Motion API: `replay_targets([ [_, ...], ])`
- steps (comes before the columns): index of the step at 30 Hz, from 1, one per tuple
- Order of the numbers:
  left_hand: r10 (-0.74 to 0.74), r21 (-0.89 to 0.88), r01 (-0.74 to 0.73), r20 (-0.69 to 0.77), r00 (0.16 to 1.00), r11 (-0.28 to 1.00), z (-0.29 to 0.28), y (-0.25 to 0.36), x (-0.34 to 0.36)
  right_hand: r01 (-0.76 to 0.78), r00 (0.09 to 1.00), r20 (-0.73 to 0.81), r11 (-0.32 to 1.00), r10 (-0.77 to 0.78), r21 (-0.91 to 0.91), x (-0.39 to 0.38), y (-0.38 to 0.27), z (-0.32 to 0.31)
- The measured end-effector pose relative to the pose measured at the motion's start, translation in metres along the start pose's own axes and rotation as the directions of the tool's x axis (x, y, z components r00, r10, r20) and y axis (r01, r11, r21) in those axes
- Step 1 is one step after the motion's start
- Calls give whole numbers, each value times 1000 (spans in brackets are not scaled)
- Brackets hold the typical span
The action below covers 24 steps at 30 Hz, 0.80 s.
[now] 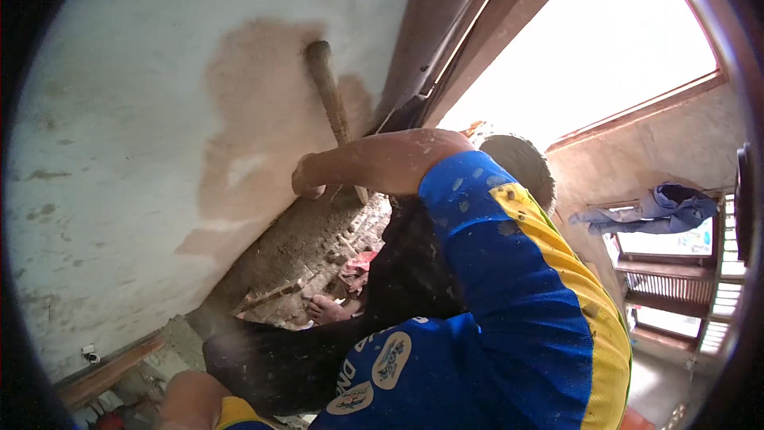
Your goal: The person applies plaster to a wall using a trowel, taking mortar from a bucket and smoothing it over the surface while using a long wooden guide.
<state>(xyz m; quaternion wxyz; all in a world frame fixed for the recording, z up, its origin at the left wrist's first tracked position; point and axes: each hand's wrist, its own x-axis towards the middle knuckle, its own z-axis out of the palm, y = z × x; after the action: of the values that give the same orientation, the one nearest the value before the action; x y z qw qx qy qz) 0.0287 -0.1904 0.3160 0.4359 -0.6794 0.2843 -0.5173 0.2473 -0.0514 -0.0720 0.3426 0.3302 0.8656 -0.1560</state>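
My right arm in a blue and yellow sleeve reaches across to the pale wall. At its end my right hand is bent and looks curled, close to the wall; what its fingers hold, if anything, is hidden. A long, rounded, mud-coloured stick leans against the wall and passes behind my wrist. Below the hand lies a band of rough grey mortar. Only a bare part of my left arm shows at the lower left; the left hand is out of sight.
A round, mortar-smeared vessel stands past my right shoulder, beside a bright opening. Bare toes and a reddish cloth show on rubble below. A wooden beam runs along the wall's foot. Blue clothing hangs at a window.
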Motion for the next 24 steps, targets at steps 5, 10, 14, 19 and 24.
replay_targets([
  [5, -33, 54, 42, -164, 986, 998, 36, -1, -4, -90, 994, 68, 996, 88, 14, -14, -9, -23],
  [10, -82, -38, 74, -274, 958, 997, 54, 2, -12, 25, 997, -76, 999, -27, -34, -46, 2, -2],
  [14, -155, -278, 33, -430, 889, 960, 48, 11, -11, -98, 995, -16, 993, 99, 64, -35, 2, 0],
  [19, -299, -427, 95, -441, 846, 899, 38, 18, -8, -22, 1000, -5, 995, 22, 94, -40, 4, 22],
  [24, -345, -502, 71, -477, 808, 862, 21, 9, -2, -135, 989, 70, 983, 127, 122, -32, 0, 4],
])
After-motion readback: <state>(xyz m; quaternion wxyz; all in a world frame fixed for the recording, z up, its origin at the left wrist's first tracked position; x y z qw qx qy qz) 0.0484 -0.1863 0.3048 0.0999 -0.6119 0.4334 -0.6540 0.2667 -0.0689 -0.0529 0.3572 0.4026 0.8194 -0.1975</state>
